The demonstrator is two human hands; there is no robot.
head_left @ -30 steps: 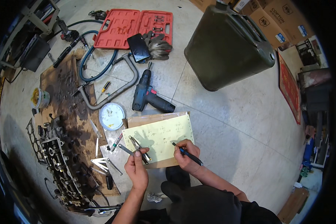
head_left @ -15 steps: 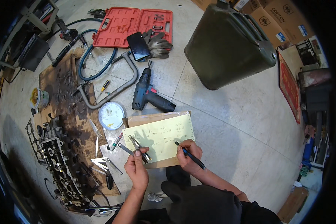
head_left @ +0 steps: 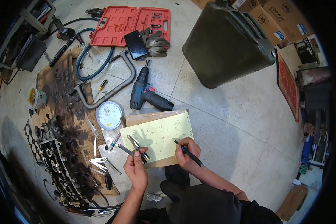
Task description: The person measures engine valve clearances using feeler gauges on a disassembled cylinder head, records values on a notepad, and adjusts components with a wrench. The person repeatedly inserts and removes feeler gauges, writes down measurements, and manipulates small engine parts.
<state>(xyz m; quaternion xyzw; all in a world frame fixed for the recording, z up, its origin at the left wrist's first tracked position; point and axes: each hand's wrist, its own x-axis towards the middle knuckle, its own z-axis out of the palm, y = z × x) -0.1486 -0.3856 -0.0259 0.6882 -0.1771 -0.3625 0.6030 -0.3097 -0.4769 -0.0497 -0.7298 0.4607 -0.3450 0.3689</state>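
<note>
Thin metal feeler gauge blades (head_left: 126, 149) fan out from the closed fingers of my left hand (head_left: 137, 172), over the lower left of a yellow sheet of paper (head_left: 162, 136). Handwritten marks run across the sheet, which rests on a piece of brown cardboard (head_left: 147, 118). At the sheet's right side, my right hand (head_left: 187, 156) grips a dark pen (head_left: 192, 156) with a blue part, its tip at or just above the paper. More feeler gauge blades (head_left: 98, 163) lie spread to the left of my left hand, beside a marker (head_left: 115, 141).
At left, an engine cylinder head (head_left: 59, 170) rests on oil-stained cardboard (head_left: 59, 87). Beyond the sheet are a white lid (head_left: 109, 115), a cordless drill (head_left: 145, 93), a bent metal tube (head_left: 130, 71), a phone (head_left: 135, 45), gloves (head_left: 156, 44), a red tool case (head_left: 114, 26) and a green jerrycan (head_left: 224, 44).
The whole scene has shifted slightly left in the view. Both hands keep their grips, and the pen stays at nearly the same part of the sheet.
</note>
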